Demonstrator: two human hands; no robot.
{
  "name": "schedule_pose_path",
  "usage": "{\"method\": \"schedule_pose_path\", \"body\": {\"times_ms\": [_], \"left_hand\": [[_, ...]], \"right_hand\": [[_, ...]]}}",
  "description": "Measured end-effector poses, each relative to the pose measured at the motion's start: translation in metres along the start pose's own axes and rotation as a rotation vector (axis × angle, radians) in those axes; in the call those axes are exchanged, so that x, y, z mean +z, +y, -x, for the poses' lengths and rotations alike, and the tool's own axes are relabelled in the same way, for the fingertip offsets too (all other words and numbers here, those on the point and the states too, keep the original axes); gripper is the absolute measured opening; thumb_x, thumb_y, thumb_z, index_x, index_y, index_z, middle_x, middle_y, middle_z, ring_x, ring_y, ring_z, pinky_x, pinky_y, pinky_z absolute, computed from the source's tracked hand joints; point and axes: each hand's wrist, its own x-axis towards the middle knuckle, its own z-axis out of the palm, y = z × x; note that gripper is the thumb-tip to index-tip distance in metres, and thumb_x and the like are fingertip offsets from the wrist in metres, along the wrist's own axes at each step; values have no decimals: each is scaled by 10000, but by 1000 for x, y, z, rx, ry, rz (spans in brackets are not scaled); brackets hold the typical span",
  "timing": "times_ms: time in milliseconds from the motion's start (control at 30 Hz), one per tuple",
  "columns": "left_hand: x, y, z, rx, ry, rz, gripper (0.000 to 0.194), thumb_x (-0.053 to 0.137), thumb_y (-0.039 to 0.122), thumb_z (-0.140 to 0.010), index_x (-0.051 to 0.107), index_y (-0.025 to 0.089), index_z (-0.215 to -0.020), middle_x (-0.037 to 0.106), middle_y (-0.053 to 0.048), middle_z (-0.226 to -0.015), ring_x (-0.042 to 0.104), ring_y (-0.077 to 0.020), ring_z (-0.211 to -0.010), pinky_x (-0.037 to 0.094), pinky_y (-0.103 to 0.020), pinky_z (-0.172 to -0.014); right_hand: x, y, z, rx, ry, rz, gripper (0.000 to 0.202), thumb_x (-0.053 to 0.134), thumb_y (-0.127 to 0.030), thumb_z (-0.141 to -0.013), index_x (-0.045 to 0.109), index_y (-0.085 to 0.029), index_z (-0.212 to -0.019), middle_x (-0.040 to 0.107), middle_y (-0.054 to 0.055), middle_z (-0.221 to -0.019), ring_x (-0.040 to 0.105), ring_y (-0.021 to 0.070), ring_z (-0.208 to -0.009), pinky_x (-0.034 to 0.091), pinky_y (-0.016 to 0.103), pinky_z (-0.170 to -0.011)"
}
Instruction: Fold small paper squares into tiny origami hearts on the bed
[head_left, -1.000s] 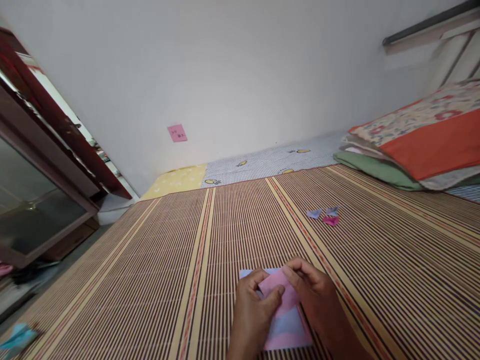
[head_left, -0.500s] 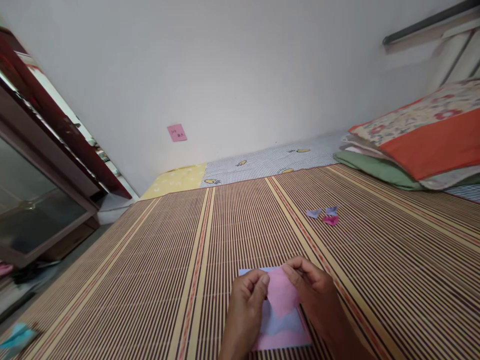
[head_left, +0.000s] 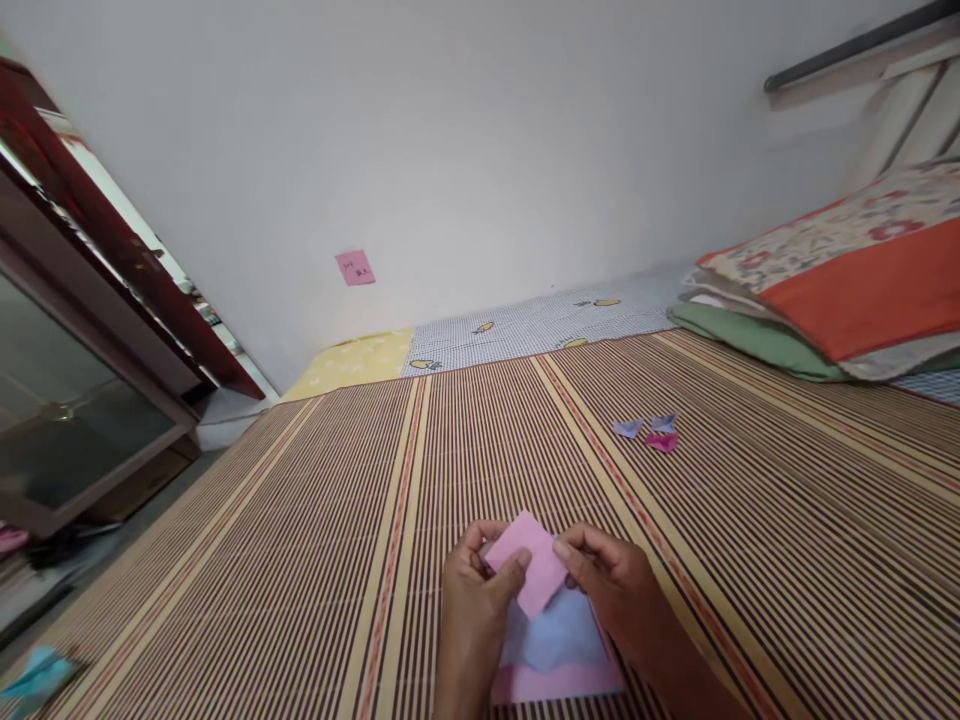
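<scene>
A small pink square of paper (head_left: 531, 568) is held up at the bottom middle, one corner pointing away from me. My left hand (head_left: 480, 590) is closed on its left side, with the thumb lying across the front. At the right corner, my right hand (head_left: 600, 565) pinches the same paper between thumb and fingers. Under both hands lies a flat pink and blue sheet or booklet (head_left: 555, 650) on the striped mat; the hands hide part of it. Farther off to the right sit a few small folded paper pieces (head_left: 661, 441), bluish and magenta.
The striped bamboo mat (head_left: 315, 540) covers the bed. Folded bedding (head_left: 840, 290) is piled at the right. A turquoise paper piece (head_left: 37, 672) lies at the lower left corner. On the wall (head_left: 480, 160) is a pink note (head_left: 355, 267). A glass-fronted cabinet (head_left: 75, 400) stands at the left.
The pink paper has turned from lying roughly square-on to corner-up and looks smaller, raised between both hands. The left hand's thumb now rests across its face. Everything else stays put.
</scene>
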Motion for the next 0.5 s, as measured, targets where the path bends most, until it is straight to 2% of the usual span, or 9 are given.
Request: {"method": "schedule_pose_path", "body": {"times_ms": [67,133,233,367,500], "left_hand": [[-5,3,1,22,-15,15,402,790,413,-793,637,187,-1088,532,60,-609,452,-115,-535,347,-214,-509],[-10,7,3,72,-52,10,372,705,406,-886,608,204,-1183,551,43,-676,492,-128,-608,384,-219,-571],[-21,14,5,145,-138,-87,215,651,382,-933,676,200,-1045,620,-19,-842,545,-157,-755,419,-243,-675],[-29,18,6,95,-279,-221,224,643,373,-928,781,204,-981,587,-6,-743,481,-154,-686,366,-247,-628],[-28,15,4,61,-270,-234,223,673,341,-885,826,203,-970,660,-36,-774,499,-160,-688,368,-260,-635]], "right_hand": [[1,-1,1,-4,4,21,374,600,-489,-923,598,-198,-687,484,-30,-603,452,157,-580,340,269,-542],[1,-2,3,-7,1,35,361,595,-469,-926,577,-203,-684,471,-38,-598,445,152,-578,337,264,-541],[2,-4,4,-13,-23,18,345,585,-443,-931,551,-206,-682,442,-47,-602,417,142,-575,330,256,-534],[2,-6,5,-40,-79,23,335,577,-426,-941,561,-199,-695,433,-48,-623,415,137,-585,332,248,-537],[2,-7,4,-59,-63,70,296,602,-403,-931,594,-199,-717,481,-43,-632,462,140,-589,368,238,-540]]}}
